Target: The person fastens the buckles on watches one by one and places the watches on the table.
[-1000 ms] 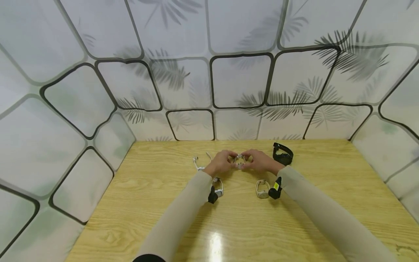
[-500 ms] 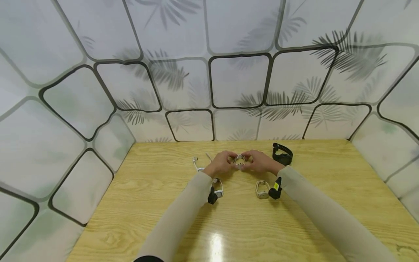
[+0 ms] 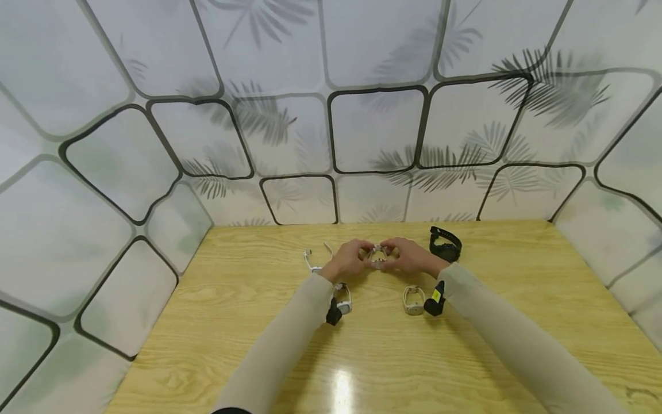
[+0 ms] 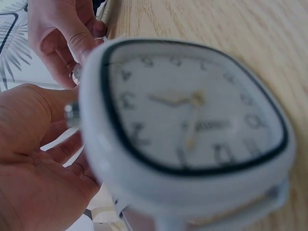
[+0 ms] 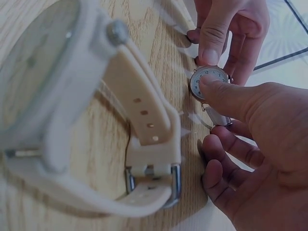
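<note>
Right in front of me, both hands meet near the back of the wooden table (image 3: pixel 385 356), and between them sits a small round watch (image 3: pixel 378 264). Here's how it lies: the dial faces back toward the person, the 12 tipped toward the left hand (image 3: pixel 351 259), and the pale strap bends away from the case into a loop. So the long axis runs sideways from hand to hand before curving toward the patterned wall (image 3: pixel 383 126).

Now the fingers! The left thumb presses at the case rim, index curled to the far side, pinching the watch at its left. The right hand (image 3: pixel 411 256) pinches the other side, thumb tip overlapping the dial (it covers some of the numerals), its lower fingers bent by the strap's end. Whether the buckle is fastened, I can't tell.

Around them, a white rounded-square watch (image 3: pixel 343 307) stands on its side just by the left wrist, dial toward the person, crown up. A beige watch (image 3: pixel 414 309) sits the same way near the right wrist, strap looped and buckled. Left of the left hand, a white open-strapped watch (image 3: pixel 315 268) is partly hidden; behind the right wrist, there's a black watch (image 3: pixel 446 250).
</note>
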The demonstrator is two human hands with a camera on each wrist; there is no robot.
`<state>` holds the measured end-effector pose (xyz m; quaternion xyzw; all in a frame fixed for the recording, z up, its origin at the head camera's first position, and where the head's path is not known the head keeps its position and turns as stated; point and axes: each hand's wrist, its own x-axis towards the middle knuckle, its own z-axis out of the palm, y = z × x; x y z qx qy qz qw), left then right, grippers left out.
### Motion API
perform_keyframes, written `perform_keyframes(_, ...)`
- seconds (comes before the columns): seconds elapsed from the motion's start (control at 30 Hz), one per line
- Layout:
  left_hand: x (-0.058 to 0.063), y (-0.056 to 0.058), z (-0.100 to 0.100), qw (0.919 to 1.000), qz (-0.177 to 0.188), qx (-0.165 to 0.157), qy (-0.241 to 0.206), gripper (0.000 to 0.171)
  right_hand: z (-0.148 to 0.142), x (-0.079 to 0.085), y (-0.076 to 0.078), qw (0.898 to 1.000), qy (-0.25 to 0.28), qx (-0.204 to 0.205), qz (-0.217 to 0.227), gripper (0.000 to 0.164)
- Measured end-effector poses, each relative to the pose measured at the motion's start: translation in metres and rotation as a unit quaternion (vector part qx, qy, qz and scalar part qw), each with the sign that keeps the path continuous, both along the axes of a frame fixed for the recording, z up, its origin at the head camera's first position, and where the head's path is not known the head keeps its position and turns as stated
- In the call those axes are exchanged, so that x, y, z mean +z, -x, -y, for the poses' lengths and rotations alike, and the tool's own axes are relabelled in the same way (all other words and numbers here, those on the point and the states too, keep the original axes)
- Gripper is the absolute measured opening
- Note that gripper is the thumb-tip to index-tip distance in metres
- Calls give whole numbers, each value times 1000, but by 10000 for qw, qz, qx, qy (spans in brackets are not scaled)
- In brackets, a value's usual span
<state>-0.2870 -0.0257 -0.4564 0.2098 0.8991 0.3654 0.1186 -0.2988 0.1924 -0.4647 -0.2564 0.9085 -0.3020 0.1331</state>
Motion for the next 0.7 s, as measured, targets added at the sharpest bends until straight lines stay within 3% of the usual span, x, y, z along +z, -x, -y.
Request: perform_keyframes(0.7, 0, -2, 7, 9999, 84, 26, -112, 50, 2, 4, -1, 9995, 67, -111, 277, 71)
